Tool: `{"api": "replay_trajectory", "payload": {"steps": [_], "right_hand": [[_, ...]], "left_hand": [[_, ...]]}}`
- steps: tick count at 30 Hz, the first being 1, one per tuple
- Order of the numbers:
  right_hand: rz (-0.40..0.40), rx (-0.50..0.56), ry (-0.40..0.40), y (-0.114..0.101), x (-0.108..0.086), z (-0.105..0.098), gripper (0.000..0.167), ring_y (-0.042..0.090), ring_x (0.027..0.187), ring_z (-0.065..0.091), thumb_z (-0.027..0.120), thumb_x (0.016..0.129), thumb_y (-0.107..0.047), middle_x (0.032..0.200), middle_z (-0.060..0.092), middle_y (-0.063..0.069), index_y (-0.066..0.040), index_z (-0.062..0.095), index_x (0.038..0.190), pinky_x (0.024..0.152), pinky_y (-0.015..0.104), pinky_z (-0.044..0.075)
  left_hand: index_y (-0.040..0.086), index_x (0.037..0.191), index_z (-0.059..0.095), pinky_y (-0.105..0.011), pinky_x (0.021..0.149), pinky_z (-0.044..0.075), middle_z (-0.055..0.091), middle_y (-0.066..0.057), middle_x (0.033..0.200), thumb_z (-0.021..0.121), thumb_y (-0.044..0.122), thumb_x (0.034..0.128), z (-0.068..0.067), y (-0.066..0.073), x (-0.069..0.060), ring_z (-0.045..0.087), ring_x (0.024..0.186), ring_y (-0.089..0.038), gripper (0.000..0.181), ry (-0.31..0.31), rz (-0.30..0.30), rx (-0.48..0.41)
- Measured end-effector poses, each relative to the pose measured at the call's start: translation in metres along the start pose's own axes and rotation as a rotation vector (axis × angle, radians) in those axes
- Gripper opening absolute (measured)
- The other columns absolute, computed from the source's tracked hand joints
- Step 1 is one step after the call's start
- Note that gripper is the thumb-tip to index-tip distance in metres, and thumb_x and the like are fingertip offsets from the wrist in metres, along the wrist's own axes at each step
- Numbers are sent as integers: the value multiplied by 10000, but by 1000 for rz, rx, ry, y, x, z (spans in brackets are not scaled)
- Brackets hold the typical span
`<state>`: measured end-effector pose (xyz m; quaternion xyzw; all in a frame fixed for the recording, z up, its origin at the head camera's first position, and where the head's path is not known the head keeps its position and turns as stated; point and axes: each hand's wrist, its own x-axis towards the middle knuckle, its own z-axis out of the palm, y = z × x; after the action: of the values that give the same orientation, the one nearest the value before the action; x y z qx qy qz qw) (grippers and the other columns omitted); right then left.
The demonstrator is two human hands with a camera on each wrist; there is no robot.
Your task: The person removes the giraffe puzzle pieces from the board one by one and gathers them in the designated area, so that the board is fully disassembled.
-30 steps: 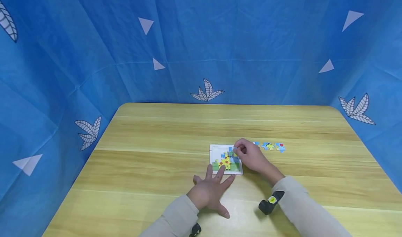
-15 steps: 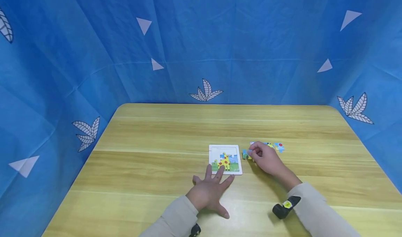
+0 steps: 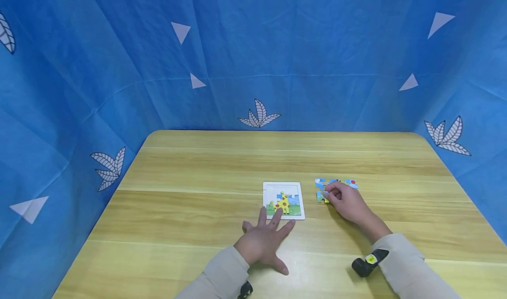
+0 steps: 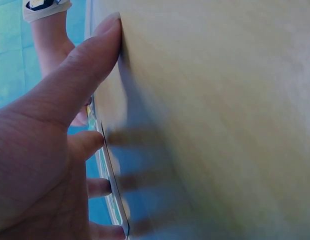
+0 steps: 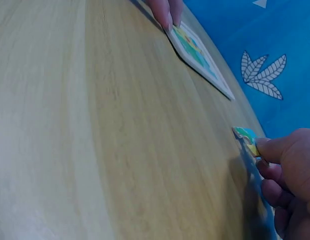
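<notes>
A white-framed jigsaw board (image 3: 282,184) lies on the table, its giraffe picture partly filled in and the upper part showing white. My left hand (image 3: 263,242) is spread flat, its straight fingertips resting on the board's near edge; the left wrist view shows the thumb (image 4: 90,57) stretched out beside the edge. To the right of the board, my right hand (image 3: 350,202) pinches a green, blue and yellow puzzle piece (image 5: 246,140) between thumb and fingers, just over the tabletop. Its fingers hide part of the piece in the head view.
Several loose puzzle pieces lie behind my right hand, among them a blue one (image 3: 319,182) and one with a red dot (image 3: 352,183). The wooden table (image 3: 190,167) ends at a blue patterned curtain (image 3: 253,57).
My right hand has carried the puzzle piece from over the board out to the right, beside the loose pieces. The left hand stays in place on the board's edge.
</notes>
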<state>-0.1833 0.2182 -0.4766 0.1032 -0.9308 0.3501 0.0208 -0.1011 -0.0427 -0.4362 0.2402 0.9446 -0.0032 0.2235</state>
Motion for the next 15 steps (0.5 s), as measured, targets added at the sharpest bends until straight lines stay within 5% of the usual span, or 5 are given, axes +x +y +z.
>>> {"api": "replay_trajectory", "payload": {"steps": [15], "right_hand": [[7,-31,43,3,3,4,90,116,686,531,649,867,-94,776,627,20,-33,656,934,629,241,436]], "left_hand": [[421,1491,160,-689,859,356,79,-5,1597,726,709,560,-1,0,0,116,1416,-438,1127,-6,-4,-3]]}}
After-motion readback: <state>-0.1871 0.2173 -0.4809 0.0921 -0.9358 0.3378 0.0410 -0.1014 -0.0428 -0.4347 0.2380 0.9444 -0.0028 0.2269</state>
